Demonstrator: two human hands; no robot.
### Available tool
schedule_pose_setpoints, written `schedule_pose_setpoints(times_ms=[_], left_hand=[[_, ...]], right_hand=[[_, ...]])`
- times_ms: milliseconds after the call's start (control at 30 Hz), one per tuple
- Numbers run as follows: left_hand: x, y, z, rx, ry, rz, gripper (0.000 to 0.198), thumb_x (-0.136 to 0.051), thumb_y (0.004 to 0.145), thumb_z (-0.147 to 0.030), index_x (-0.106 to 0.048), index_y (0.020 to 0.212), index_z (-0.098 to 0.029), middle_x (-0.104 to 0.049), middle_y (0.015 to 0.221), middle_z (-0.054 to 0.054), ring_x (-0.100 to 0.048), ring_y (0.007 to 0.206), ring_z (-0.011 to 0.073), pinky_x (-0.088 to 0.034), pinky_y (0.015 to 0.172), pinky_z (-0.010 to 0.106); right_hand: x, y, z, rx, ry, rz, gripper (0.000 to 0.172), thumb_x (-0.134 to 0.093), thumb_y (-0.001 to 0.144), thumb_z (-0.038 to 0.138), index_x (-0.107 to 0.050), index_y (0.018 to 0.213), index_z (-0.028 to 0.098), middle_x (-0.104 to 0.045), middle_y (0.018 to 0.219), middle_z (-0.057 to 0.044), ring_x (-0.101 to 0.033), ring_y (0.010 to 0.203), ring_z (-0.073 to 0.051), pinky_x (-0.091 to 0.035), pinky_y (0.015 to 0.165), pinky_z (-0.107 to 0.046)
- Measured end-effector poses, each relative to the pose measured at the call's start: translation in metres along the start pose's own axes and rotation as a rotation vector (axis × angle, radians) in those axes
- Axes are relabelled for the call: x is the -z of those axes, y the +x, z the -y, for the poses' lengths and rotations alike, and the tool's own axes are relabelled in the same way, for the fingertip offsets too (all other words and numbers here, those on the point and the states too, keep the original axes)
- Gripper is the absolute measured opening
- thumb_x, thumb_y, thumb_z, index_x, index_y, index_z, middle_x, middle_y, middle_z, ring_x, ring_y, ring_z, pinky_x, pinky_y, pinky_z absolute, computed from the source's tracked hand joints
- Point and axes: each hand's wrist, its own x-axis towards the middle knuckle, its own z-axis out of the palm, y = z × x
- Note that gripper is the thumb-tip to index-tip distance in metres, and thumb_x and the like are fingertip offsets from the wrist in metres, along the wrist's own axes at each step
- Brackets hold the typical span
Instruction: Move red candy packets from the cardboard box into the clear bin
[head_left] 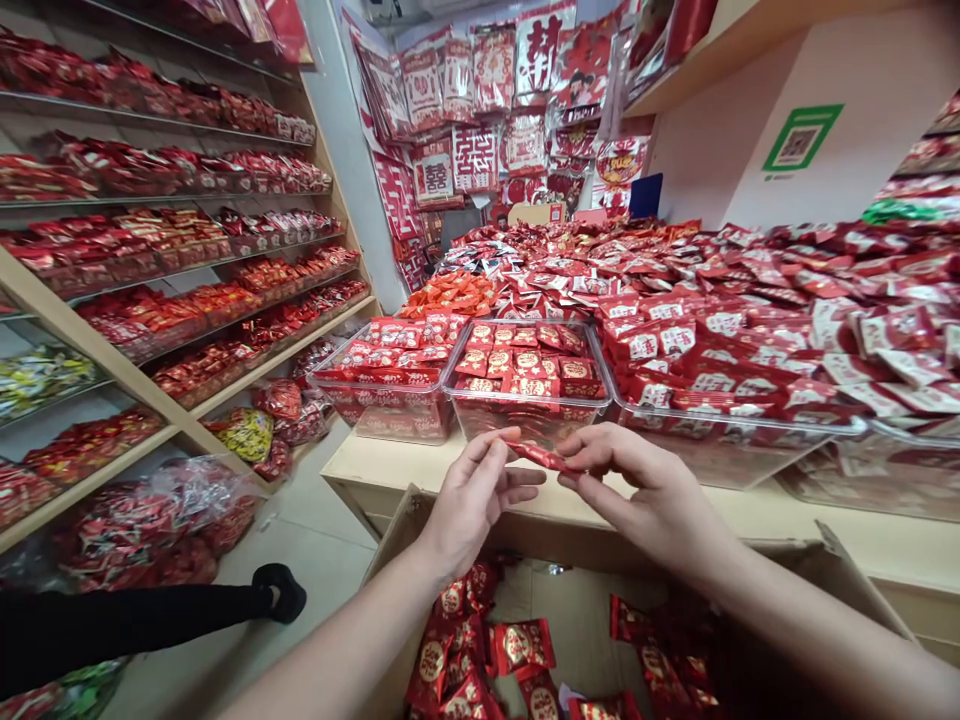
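Left hand (472,500) and right hand (652,490) pinch opposite ends of a red packet (541,456), lying crosswise.

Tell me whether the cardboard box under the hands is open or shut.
Open: the cardboard box has its flaps spread and red sachets lying loose inside. Above it, left hand and right hand pinch a single sachet.

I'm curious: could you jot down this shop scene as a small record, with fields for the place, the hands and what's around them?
Place: shop, pale counter
Hands: left hand and right hand each pinch one end of a small red packet
Below: open cardboard box, more packets lying inside
Behind: clear tray full of packets, on the counter
Left: shelves of bagged goods
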Motion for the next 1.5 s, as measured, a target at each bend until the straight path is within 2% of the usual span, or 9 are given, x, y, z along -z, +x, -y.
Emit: schedule_pose_setpoints(times_ms=[133,400,533,700,833,1000,1133,1300,1500], left_hand=[[-0.005,-0.006,-0.011,0.048,-0.158,0.054,0.026,-0.046,0.081,-0.03,-0.048,0.105,-0.02,-0.059,0.097,0.006,-0.059,0.08,0.0142,-0.046,0.076,0.031],[-0.002,-0.003,-0.006,-0.005,0.03,-0.011,0.041,-0.058,0.073,-0.015,-0.041,0.11,-0.02,-0.06,0.095,0.006,-0.057,0.074,0.0102,-0.049,0.063,0.021],[-0.003,-0.005,-0.005,-0.055,0.039,-0.021,0.045,-0.056,0.073,-0.015,-0.034,0.111,-0.024,-0.059,0.094,0.004,-0.057,0.073,0.0097,-0.048,0.064,0.022],[0.001,-0.007,-0.002,-0.059,0.154,0.036,0.031,-0.059,0.071,-0.014,-0.043,0.097,-0.018,-0.058,0.082,0.002,-0.054,0.069,0.0085,-0.045,0.066,0.022],[0.001,-0.006,-0.002,-0.065,0.167,-0.033,0.024,-0.059,0.071,-0.015,-0.046,0.09,-0.017,-0.057,0.078,0.0,-0.053,0.071,0.0086,-0.043,0.069,0.022],[-0.003,-0.005,-0.003,-0.024,0.134,-0.06,0.02,-0.06,0.07,-0.018,-0.048,0.086,-0.019,-0.057,0.075,-0.002,-0.054,0.066,0.0087,-0.044,0.065,0.023],[-0.006,-0.004,0.001,-0.049,0.157,-0.102,0.028,-0.062,0.067,-0.018,-0.051,0.093,-0.02,-0.057,0.078,-0.001,-0.054,0.067,0.0077,-0.043,0.067,0.021],[-0.01,-0.004,0.008,-0.036,0.045,-0.214,0.018,-0.064,0.064,-0.015,-0.051,0.076,-0.016,-0.058,0.072,-0.002,-0.054,0.067,0.0065,-0.043,0.066,0.019],[-0.011,-0.003,0.01,-0.014,0.016,-0.21,0.018,-0.064,0.064,-0.017,-0.046,0.066,-0.015,-0.053,0.064,-0.005,-0.049,0.06,0.0042,-0.039,0.06,0.015]], right_hand=[[-0.003,-0.003,0.001,0.222,-0.207,0.05,0.009,-0.049,0.074,0.011,-0.052,0.078,0.019,-0.052,0.094,-0.006,-0.052,0.089,-0.015,-0.045,0.072,-0.027],[-0.008,-0.01,0.002,0.219,-0.339,0.203,0.023,-0.045,0.077,0.015,-0.047,0.1,0.02,-0.043,0.111,-0.01,-0.044,0.104,-0.018,-0.044,0.083,-0.032],[-0.011,-0.01,0.002,0.156,-0.331,0.134,0.033,-0.052,0.075,0.024,-0.043,0.106,0.023,-0.034,0.123,-0.01,-0.04,0.11,-0.02,-0.045,0.083,-0.031],[-0.01,-0.005,0.001,0.085,-0.168,0.044,0.011,-0.045,0.078,0.014,-0.05,0.083,0.022,-0.051,0.095,-0.005,-0.051,0.092,-0.013,-0.046,0.073,-0.024],[-0.009,-0.002,0.001,0.043,-0.009,0.066,0.013,-0.046,0.077,0.014,-0.049,0.087,0.022,-0.053,0.092,-0.004,-0.053,0.083,-0.012,-0.047,0.069,-0.024],[-0.01,0.004,0.002,-0.282,0.371,-0.015,0.013,-0.051,0.075,0.022,-0.047,0.087,0.019,-0.055,0.076,-0.001,-0.056,0.07,-0.012,-0.049,0.062,-0.024],[-0.005,0.01,-0.003,-0.362,0.506,-0.112,0.019,-0.059,0.069,0.023,-0.047,0.083,0.017,-0.057,0.075,-0.003,-0.056,0.066,-0.011,-0.049,0.056,-0.022],[-0.001,0.005,-0.008,-0.126,0.027,-0.18,0.008,-0.054,0.073,0.022,-0.05,0.079,0.018,-0.052,0.077,-0.004,-0.052,0.068,-0.013,-0.046,0.058,-0.026],[-0.011,-0.006,-0.001,0.197,-0.376,0.094,0.034,-0.057,0.071,0.026,-0.045,0.101,0.016,-0.045,0.11,-0.013,-0.045,0.099,-0.022,-0.045,0.078,-0.036]])
